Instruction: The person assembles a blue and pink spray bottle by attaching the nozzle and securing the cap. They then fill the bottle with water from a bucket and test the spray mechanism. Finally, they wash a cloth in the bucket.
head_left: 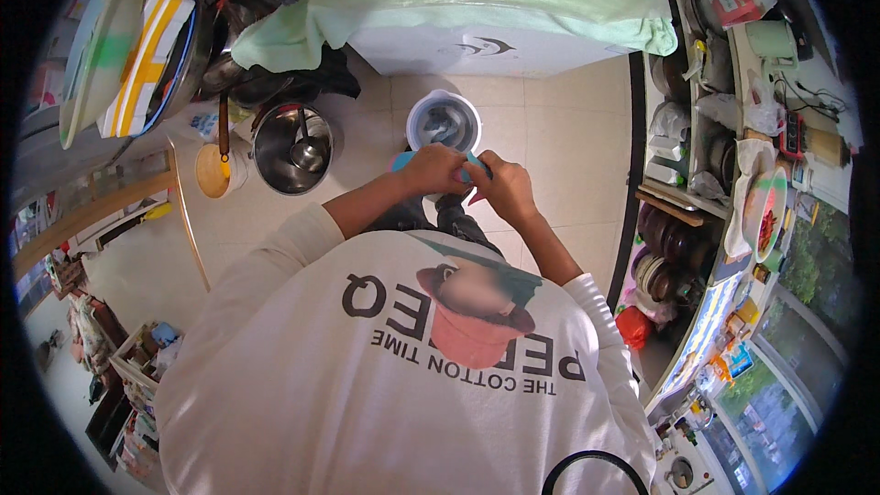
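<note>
My left hand and my right hand meet in front of my body, both closed on one small blue-and-pink item. It looks soft and thin, like a packet or cloth; its exact kind is mostly hidden by my fingers. Blue shows at its left end and between the hands, and a pink corner hangs below my right fingers. Just beyond my hands, a white round bucket stands on the floor, with something greyish and clear, like crumpled plastic, inside. My dark shoes and trousers show beneath my hands.
A steel pot with a ladle and a yellowish-white tub stand at left. Ahead, a green cloth covers a white box. Shelves with bowls and pans line the right; pans and trays crowd the upper left.
</note>
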The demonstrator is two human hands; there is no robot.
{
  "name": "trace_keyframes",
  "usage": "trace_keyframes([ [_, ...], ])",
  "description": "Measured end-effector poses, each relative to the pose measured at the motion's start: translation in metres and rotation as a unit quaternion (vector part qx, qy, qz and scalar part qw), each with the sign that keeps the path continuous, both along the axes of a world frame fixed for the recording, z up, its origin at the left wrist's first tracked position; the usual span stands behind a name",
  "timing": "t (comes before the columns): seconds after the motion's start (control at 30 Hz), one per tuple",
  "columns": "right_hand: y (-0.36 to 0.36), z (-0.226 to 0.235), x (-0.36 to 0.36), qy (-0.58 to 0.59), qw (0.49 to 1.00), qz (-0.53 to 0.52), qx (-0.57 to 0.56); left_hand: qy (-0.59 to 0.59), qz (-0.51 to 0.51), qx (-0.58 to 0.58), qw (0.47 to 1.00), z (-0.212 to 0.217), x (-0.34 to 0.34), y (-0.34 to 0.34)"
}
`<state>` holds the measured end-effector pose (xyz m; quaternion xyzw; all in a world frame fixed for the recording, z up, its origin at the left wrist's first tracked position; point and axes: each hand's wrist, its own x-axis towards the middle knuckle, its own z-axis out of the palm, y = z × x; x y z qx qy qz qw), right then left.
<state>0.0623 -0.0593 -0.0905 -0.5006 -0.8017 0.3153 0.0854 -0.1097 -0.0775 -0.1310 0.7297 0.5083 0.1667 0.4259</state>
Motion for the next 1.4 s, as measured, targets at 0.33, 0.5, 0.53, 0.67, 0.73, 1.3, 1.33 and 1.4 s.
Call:
trace_keyframes([
  [0.33, 0.006, 0.011, -0.003, 0.021, 0.988, -0.053, -0.140, 0.036, 0.047, 0.059, 0.996, -0.009, 0.005, -0.006],
  [0.5, 0.006, -0.020, 0.001, 0.156, 0.938, -0.143, -0.273, 0.013, 0.053, 0.072, 0.996, -0.002, 0.007, -0.005],
  [0.53, 0.008, -0.021, 0.002, 0.172, 0.922, -0.143, -0.315, 0.018, 0.058, 0.076, 0.995, -0.002, 0.007, -0.005],
  [0.67, 0.016, 0.004, -0.001, 0.252, 0.842, -0.178, -0.442, 0.048, 0.094, 0.101, 0.989, 0.005, 0.012, -0.006],
  [0.73, 0.015, 0.000, 0.004, 0.298, 0.800, -0.178, -0.489, 0.066, 0.112, 0.105, 0.986, 0.007, 0.016, -0.008],
  [1.3, 0.011, 0.005, -0.006, 0.386, 0.702, -0.312, -0.511, 0.088, 0.107, 0.255, 0.957, 0.001, 0.019, 0.007],
  [1.33, 0.011, 0.003, -0.003, 0.395, 0.694, -0.306, -0.519, 0.082, 0.103, 0.257, 0.957, 0.002, 0.020, 0.007],
  [1.4, 0.008, 0.010, 0.001, 0.393, 0.684, -0.310, -0.531, 0.069, 0.098, 0.264, 0.957, 0.004, 0.021, 0.008],
])
